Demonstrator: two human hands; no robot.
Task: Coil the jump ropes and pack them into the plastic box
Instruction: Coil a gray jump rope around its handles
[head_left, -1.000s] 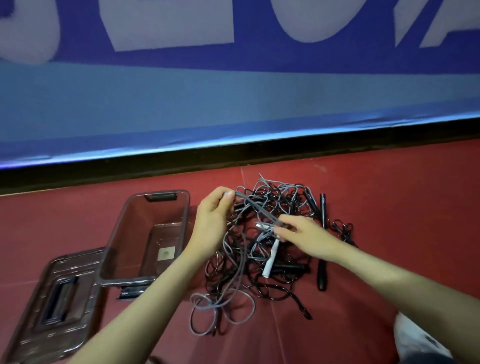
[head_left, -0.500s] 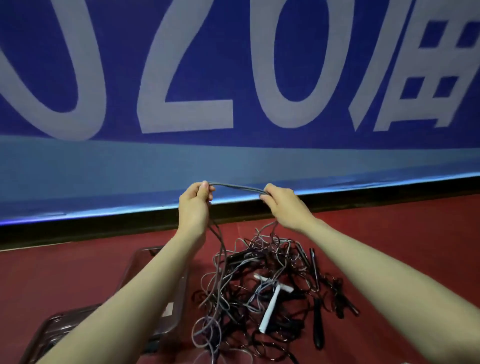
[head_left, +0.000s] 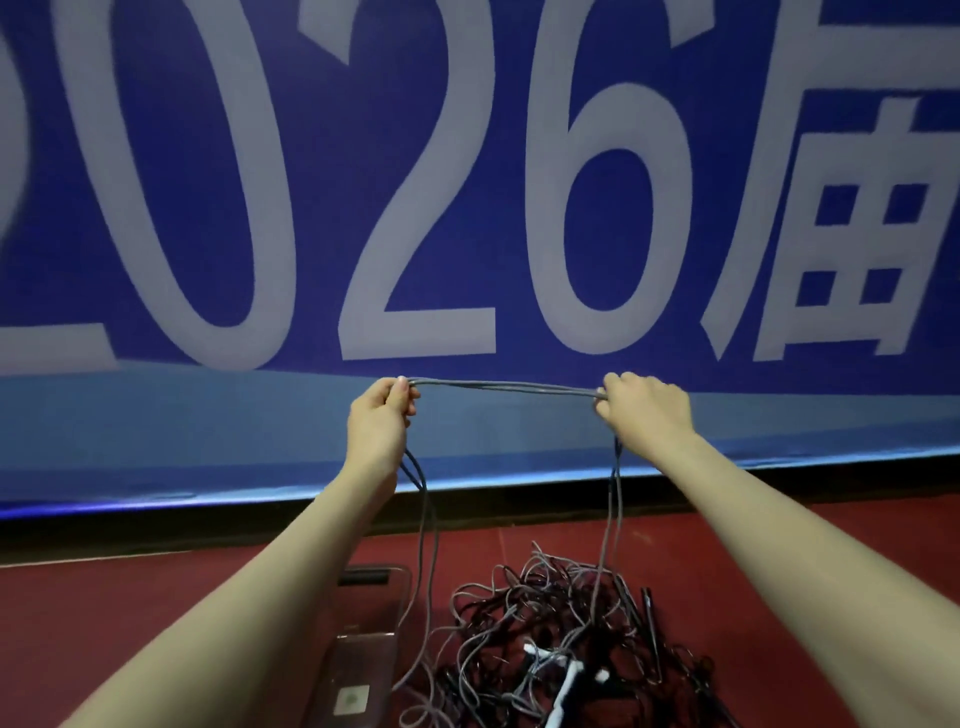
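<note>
Dim even light, soft blur, wide-angle edge bending

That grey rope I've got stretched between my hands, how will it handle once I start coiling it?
Likely floppy: beyond each hand the grey rope hangs straight down. Probably prone to snagging, since its strands run into the tangled pile. It looks thin and light, held by a pinch.
</note>
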